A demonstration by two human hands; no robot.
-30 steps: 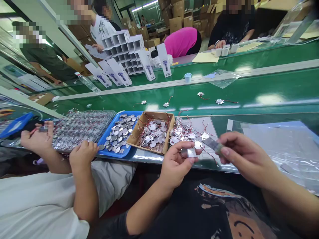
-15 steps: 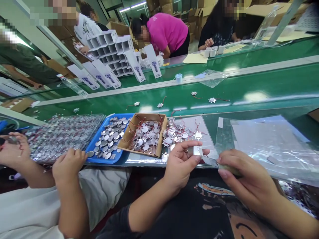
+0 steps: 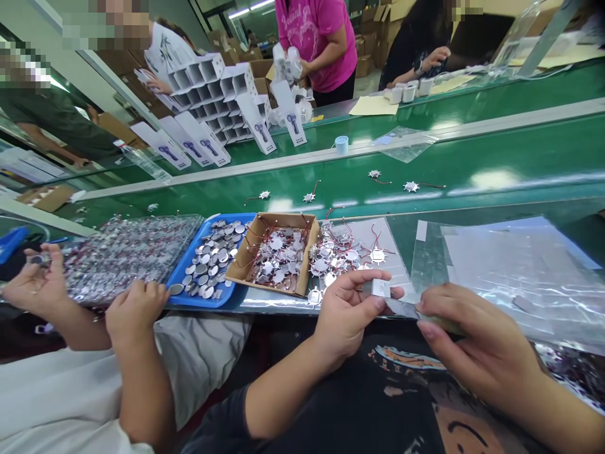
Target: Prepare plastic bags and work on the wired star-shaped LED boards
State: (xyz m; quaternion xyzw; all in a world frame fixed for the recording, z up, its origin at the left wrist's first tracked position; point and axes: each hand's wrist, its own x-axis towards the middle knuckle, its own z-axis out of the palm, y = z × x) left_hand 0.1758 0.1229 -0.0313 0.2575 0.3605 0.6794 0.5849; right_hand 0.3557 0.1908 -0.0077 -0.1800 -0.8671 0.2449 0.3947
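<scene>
1 head-worn camera, facing forward and down, above left hand (image 3: 347, 321), right hand (image 3: 477, 340)

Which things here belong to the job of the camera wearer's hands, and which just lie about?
Job: left hand holding a silver block; right hand holding a grey strip.
Lying about: wired star-shaped metal pieces, clear plastic sheet, blue tray of metal discs.

No legible text, small print under the fan picture on the white cards (image 3: 293, 115) too tiny to read, script lettering on a pink shirt (image 3: 302, 25) too blurred to read
</scene>
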